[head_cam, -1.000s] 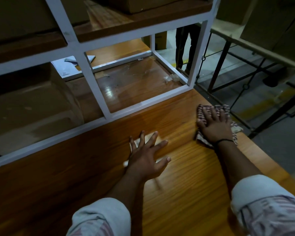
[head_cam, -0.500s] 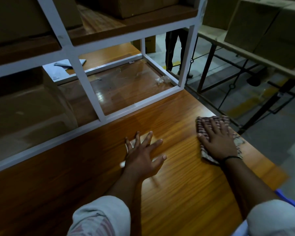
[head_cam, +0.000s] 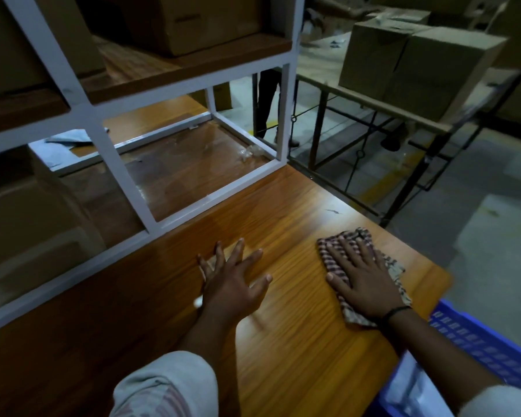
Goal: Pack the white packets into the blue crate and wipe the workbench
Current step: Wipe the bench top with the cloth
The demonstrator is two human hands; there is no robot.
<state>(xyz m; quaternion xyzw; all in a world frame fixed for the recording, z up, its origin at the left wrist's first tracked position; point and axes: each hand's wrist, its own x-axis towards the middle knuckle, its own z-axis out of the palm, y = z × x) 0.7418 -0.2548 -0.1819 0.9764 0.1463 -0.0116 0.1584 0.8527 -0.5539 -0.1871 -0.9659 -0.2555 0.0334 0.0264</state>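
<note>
Your right hand (head_cam: 362,279) flat on a checked cloth (head_cam: 360,233), at the edge of the wooden workbench (head_cam: 298,341), left hand (head_cam: 232,285) splayed flat

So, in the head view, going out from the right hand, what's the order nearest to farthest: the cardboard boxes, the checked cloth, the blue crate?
1. The checked cloth: directly under the right hand, flat on the bench.
2. The blue crate: lower right, just off the bench's end.
3. The cardboard boxes: upper right, on the table across the aisle.
</note>
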